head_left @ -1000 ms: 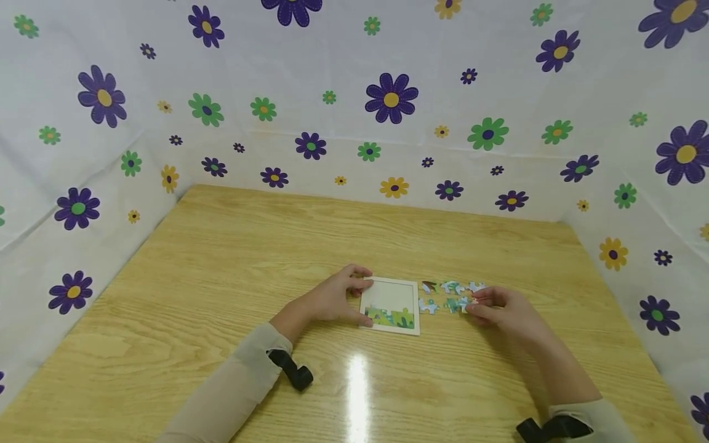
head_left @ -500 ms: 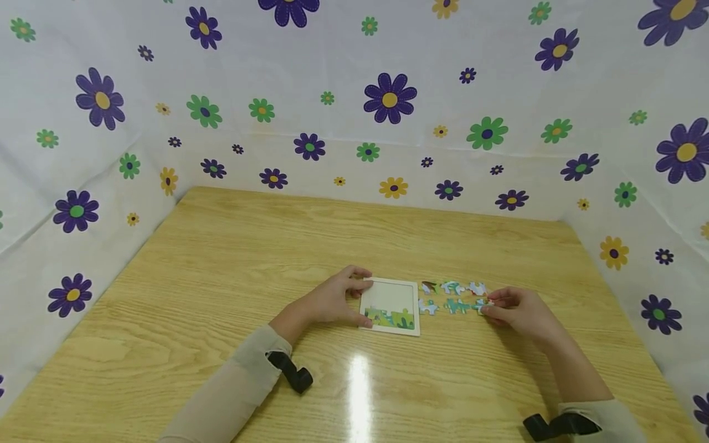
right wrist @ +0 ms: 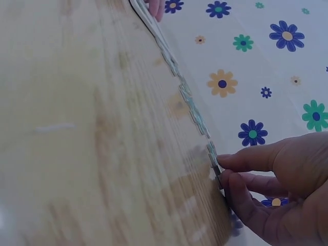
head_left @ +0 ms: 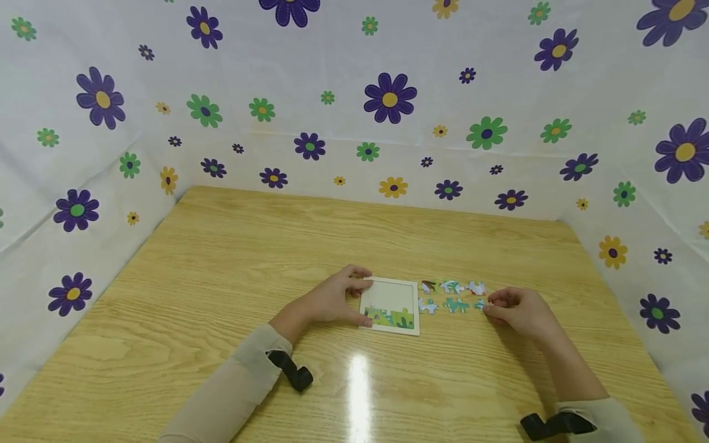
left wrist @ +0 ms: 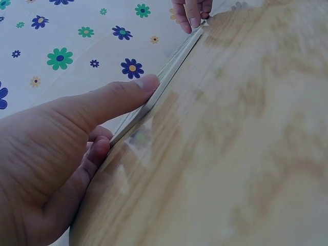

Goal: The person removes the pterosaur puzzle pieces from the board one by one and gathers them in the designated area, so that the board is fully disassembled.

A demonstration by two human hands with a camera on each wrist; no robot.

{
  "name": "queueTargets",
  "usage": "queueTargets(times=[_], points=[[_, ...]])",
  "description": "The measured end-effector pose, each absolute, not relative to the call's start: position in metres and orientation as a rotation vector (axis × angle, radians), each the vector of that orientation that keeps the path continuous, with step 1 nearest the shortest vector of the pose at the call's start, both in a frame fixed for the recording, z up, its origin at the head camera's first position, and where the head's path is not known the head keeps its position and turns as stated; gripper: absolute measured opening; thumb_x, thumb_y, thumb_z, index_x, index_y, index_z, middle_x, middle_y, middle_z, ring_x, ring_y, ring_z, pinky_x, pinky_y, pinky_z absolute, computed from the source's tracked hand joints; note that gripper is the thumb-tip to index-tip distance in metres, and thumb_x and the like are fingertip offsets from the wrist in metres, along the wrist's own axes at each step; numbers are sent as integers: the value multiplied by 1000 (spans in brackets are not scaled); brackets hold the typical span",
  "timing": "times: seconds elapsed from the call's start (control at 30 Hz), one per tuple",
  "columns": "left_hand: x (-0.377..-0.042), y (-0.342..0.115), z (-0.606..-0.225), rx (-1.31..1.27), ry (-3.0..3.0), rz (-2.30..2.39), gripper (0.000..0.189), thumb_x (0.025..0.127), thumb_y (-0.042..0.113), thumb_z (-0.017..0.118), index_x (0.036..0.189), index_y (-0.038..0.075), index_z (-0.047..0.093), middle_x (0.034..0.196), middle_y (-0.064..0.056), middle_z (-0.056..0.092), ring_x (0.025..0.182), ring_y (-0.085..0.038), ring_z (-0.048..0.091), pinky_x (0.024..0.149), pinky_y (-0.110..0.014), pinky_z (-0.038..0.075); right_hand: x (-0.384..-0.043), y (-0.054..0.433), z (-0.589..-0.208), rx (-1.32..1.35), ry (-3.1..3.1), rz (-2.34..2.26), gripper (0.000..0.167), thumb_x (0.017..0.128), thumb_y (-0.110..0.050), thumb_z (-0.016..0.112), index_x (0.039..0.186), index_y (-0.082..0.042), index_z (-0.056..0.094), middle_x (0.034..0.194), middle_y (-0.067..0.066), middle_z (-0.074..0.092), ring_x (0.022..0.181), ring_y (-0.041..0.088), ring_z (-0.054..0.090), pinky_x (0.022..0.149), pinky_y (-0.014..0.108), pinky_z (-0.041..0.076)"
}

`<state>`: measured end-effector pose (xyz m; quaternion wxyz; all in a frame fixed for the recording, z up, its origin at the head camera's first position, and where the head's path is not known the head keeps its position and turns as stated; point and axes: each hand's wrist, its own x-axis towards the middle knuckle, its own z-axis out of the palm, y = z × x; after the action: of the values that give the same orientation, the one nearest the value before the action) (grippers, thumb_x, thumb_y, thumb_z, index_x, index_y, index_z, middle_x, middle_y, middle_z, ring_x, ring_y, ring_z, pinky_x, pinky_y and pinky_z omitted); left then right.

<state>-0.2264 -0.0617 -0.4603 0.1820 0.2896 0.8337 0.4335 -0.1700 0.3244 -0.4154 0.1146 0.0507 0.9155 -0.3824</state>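
Observation:
A small square puzzle tray (head_left: 389,331) with a pale rim lies on the table. Green picture pieces (head_left: 396,317) fill its near part, and its far part shows bare white. My left hand (head_left: 335,298) grips the tray's left side, thumb at the near corner and fingers at the far one. Right of the tray, two short rows of loose jigsaw pieces (head_left: 456,306) lie flat. At the right end of the nearer row, my right hand (head_left: 517,311) pinches a bluish jigsaw piece (head_left: 479,304) between thumb and fingers. That piece is partly hidden by the fingertips.
The wooden table (head_left: 266,240) is bounded at the back and sides by a white cloth (head_left: 332,61) printed with flowers. A black strap (head_left: 290,370) sits on each wrist. Glare streaks the table's near part.
My right hand has moved right with the jigsaw piece, away from the middle piece of the nearer row to that row's right end. The left hand and tray stay still.

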Motion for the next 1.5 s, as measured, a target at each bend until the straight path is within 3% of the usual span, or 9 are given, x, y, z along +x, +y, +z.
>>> queueTargets(times=[0.27, 0.67, 0.93, 1.17, 1.5], points=[[-228, -62, -461, 818, 2342, 1242, 90, 74, 35, 90, 148, 7, 47, 154, 6, 34, 121, -15, 51, 102, -34, 46, -173, 319, -415, 101, 2603, -1269, 47, 94, -26, 72, 127, 7, 61, 103, 10, 67, 83, 5, 66, 73, 21, 56], [-228, -60, -463, 826, 2342, 1232, 90, 74, 35, 90, 148, 6, 47, 154, 5, 35, 121, -15, 51, 102, -33, 46, -170, 298, -417, -18, 2527, -1384, 44, 93, -19, 72, 126, 8, 62, 104, 13, 66, 87, 7, 65, 77, 23, 58], [-228, -58, -462, 830, 2352, 1228, 91, 74, 36, 90, 148, 7, 47, 154, 5, 35, 120, -14, 51, 102, -33, 46, -172, 280, -414, -63, 2585, -1293, 41, 90, -24, 76, 122, 1, 68, 101, 10, 66, 90, 14, 61, 70, 23, 54], [-226, -61, -462, 813, 2353, 1216, 91, 74, 38, 89, 149, 8, 47, 155, 4, 34, 122, -16, 51, 103, -34, 47, -174, 264, -416, -92, 2523, -1357, 41, 90, -22, 76, 122, 1, 67, 101, 12, 66, 88, 14, 68, 73, 23, 56], [-227, -61, -463, 822, 2353, 1229, 89, 75, 36, 89, 148, 7, 48, 154, 4, 35, 122, -16, 52, 102, -34, 47, -178, 244, -416, -153, 2526, -1324, 39, 89, -25, 78, 120, -2, 70, 99, 9, 67, 93, 19, 60, 70, 25, 52]])
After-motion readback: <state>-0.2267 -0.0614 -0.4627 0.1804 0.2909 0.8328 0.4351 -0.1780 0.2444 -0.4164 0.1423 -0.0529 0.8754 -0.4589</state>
